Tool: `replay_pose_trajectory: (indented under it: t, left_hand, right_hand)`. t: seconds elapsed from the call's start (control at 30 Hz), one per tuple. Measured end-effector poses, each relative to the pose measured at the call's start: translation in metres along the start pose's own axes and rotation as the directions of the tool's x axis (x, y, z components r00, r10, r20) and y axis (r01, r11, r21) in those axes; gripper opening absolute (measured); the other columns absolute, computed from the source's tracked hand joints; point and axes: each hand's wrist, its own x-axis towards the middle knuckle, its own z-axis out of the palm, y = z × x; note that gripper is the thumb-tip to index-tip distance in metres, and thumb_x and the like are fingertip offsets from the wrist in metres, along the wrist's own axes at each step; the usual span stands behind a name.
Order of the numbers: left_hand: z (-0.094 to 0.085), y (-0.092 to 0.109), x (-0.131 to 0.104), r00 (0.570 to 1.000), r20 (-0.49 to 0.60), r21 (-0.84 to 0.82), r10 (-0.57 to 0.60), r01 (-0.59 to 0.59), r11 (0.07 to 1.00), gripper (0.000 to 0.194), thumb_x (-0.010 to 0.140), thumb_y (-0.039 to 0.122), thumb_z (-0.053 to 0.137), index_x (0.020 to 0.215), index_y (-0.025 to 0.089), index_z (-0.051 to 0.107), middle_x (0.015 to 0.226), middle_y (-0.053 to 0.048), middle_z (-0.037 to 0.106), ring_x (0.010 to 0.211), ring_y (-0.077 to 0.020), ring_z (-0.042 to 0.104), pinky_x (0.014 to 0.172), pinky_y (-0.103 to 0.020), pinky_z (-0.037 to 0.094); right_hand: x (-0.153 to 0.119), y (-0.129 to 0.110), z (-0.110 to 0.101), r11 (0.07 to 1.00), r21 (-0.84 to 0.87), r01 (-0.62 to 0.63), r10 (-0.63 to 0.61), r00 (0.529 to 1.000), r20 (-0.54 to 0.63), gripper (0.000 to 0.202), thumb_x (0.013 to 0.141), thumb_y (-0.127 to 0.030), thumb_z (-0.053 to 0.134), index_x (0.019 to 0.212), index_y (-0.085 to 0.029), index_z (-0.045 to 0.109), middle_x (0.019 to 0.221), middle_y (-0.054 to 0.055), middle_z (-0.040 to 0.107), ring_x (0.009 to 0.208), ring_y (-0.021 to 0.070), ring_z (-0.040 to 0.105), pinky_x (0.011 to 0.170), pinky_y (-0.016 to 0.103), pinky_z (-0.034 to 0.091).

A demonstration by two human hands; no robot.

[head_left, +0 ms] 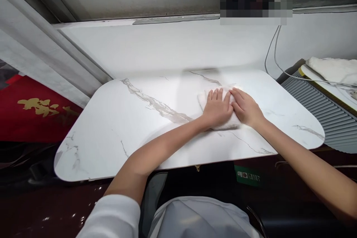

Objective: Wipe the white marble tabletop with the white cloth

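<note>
A folded white cloth (232, 122) lies on the white marble-patterned table (111, 119), right of its middle. My left hand (218, 109) rests flat on top of the cloth, its fingers stretched forward and slightly apart. Against the cloth's right side, my right hand (247, 108) presses down with fingers extended toward the left hand and the thumb set apart from them. The two hands nearly meet over the cloth. Part of the cloth is hidden beneath them.
Behind the table runs a white wall ledge (181, 48) under a window. A thin cable (275, 50) hangs at the right, near a grey ribbed surface (329, 108) and a white fluffy cloth (334, 70). Red fabric with gold lettering (39, 108) is at the left.
</note>
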Motion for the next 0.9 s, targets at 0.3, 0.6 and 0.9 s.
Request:
replay_pose_trajectory:
  t: [0.3,0.6,0.9]
  left_hand:
    - [0.005,0.053,-0.081,0.991,-0.053,-0.153,0.126,-0.133,0.979,0.058,0.099,0.037,0.036,0.149,0.009,0.042,0.161,-0.017,0.032,0.151,-0.0313,0.025,0.126,-0.050,0.020]
    - [0.007,0.064,-0.072,0.976,-0.048,-0.121,0.211,-0.215,0.969,0.059,0.098,0.034,0.038,0.149,0.005,0.040,0.158,-0.022,0.035,0.149,-0.0343,0.029,0.125,-0.049,0.019]
    - [0.016,0.040,0.029,0.988,-0.037,-0.092,0.150,-0.153,0.984,0.055,0.099,0.032,0.036,0.150,0.011,0.039,0.160,-0.017,0.035,0.149,-0.0290,0.030,0.125,-0.046,0.016]
  right_hand:
    - [-0.112,-0.028,-0.043,0.997,-0.012,-0.071,0.072,0.996,0.048,0.058,0.098,-0.036,0.029,0.156,-0.036,0.028,0.156,0.007,0.044,0.145,0.0324,0.038,0.117,0.064,0.034]
    - [-0.114,-0.011,-0.051,0.991,-0.015,-0.132,0.133,0.987,0.091,0.056,0.097,-0.037,0.030,0.152,-0.029,0.036,0.155,0.010,0.044,0.145,0.0327,0.039,0.117,0.061,0.035]
    - [-0.023,0.048,-0.026,0.994,-0.025,-0.110,0.111,0.994,0.019,0.054,0.090,-0.031,0.036,0.141,-0.023,0.049,0.149,0.011,0.052,0.139,0.0325,0.046,0.115,0.056,0.038]
